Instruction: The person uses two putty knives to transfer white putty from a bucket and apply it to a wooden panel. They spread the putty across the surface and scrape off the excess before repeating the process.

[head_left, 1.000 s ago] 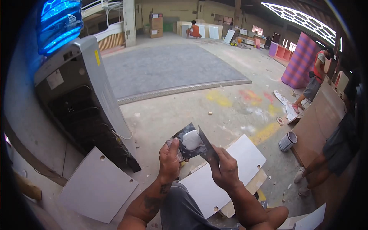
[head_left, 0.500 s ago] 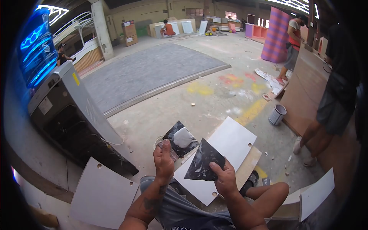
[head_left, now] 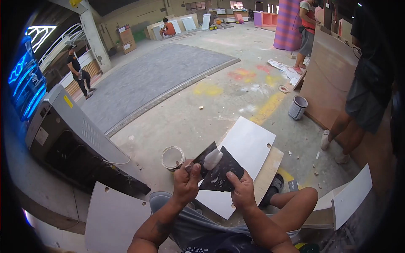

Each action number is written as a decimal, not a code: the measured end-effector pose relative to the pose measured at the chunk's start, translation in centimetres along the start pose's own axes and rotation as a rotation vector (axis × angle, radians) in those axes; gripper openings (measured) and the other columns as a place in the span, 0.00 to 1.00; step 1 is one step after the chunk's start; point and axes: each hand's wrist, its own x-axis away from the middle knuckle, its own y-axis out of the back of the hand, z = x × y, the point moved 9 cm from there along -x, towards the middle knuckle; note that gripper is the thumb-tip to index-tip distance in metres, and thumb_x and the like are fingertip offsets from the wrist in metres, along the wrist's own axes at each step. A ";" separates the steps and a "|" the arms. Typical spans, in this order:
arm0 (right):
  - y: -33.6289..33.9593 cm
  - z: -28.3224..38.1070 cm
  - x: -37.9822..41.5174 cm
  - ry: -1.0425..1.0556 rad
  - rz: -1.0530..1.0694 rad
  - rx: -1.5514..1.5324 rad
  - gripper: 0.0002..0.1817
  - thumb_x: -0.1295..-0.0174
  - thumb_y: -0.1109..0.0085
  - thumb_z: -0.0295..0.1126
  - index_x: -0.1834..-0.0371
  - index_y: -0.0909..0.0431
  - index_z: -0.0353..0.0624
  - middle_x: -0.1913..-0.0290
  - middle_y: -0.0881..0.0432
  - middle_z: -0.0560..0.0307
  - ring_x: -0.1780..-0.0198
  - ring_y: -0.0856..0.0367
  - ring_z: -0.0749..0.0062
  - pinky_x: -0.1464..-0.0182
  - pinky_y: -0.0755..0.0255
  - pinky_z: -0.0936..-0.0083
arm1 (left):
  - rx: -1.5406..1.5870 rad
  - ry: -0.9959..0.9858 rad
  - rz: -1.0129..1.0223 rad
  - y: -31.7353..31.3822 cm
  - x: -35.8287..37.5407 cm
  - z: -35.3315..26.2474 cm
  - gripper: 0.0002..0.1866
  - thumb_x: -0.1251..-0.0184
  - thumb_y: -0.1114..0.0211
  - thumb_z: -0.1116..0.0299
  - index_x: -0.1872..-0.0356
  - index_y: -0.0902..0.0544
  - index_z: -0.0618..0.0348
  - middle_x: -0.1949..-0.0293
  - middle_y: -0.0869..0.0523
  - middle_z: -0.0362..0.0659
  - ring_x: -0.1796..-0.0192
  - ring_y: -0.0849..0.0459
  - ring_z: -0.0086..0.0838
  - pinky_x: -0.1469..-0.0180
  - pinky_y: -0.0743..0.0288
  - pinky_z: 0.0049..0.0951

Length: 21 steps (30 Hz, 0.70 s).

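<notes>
Left hand [head_left: 187, 182] has a dark plate [head_left: 201, 159], right hand [head_left: 243, 192] has a dark blade [head_left: 228, 166] overlapping it, white paste [head_left: 213, 159] right where they meet. There's a white board [head_left: 249, 137] lower down, open can [head_left: 172, 157] right by the left hand.

I am wearing one camera on my head. It is facing forward and down, taking in my left hand [head_left: 187, 182] and right hand [head_left: 243, 190] at close range, and reaching across the floor [head_left: 202, 131] to the far wall [head_left: 143, 19].
</notes>
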 end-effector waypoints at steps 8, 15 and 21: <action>0.8 -0.2 -1.9 0.043 -0.018 -0.122 0.15 0.25 0.43 0.24 0.39 0.24 0.31 0.49 0.13 0.52 0.52 0.12 0.72 0.46 0.16 0.73 | -0.387 -0.031 0.180 -0.6 0.2 0.7 0.15 0.19 0.39 0.60 0.48 0.18 0.63 0.77 0.18 0.44 0.75 0.19 0.25 0.71 0.29 0.30; 1.1 0.8 -3.9 0.045 0.039 -0.180 0.19 0.26 0.47 0.20 0.33 0.27 0.34 0.44 0.15 0.52 0.46 0.13 0.67 0.40 0.18 0.68 | -0.524 -0.005 0.281 -2.1 1.2 0.9 0.12 0.18 0.40 0.64 0.52 0.19 0.66 0.78 0.20 0.44 0.75 0.22 0.22 0.70 0.28 0.31; 4.5 1.7 -7.1 0.064 -0.027 -0.318 0.21 0.28 0.43 0.26 0.32 0.26 0.37 0.44 0.13 0.53 0.45 0.13 0.63 0.39 0.19 0.63 | -0.286 0.189 0.119 2.3 1.8 7.6 0.18 0.15 0.45 0.57 0.52 0.19 0.65 0.75 0.16 0.41 0.72 0.17 0.23 0.68 0.24 0.32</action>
